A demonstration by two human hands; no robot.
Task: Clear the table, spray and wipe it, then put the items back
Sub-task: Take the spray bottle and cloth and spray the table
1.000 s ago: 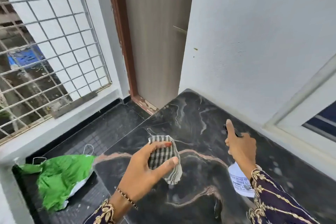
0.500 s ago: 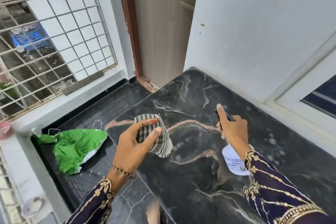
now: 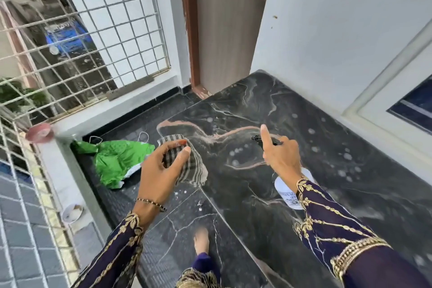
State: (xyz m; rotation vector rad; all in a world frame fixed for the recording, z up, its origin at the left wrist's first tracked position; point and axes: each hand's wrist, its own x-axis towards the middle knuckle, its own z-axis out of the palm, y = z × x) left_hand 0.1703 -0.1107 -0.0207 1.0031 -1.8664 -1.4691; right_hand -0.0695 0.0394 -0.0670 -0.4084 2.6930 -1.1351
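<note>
The table is a black marble slab point(image 3: 292, 105) with pink and white veins, speckled with pale spray droplets. My right hand point(image 3: 281, 159) grips a white spray bottle point(image 3: 288, 190) with a black nozzle point(image 3: 257, 138) pointing left over the slab; the index finger is raised above the trigger. My left hand point(image 3: 161, 170) holds a black-and-white checked cloth point(image 3: 191, 170), bunched up, above the slab's left edge. Much of the bottle is hidden behind my right wrist and sleeve.
A green plastic bag point(image 3: 117, 159) lies on the dark floor left of the slab. A wire-mesh railing point(image 3: 81, 30) and low ledge run along the left. A wooden door point(image 3: 224, 25) stands behind, a white wall point(image 3: 339, 30) and window frame on the right. My foot point(image 3: 202, 239) is below.
The view has tilted down and swung right. Both hands have drifted back toward me over the slab. More droplets show on the marble near the bottle's nozzle.
</note>
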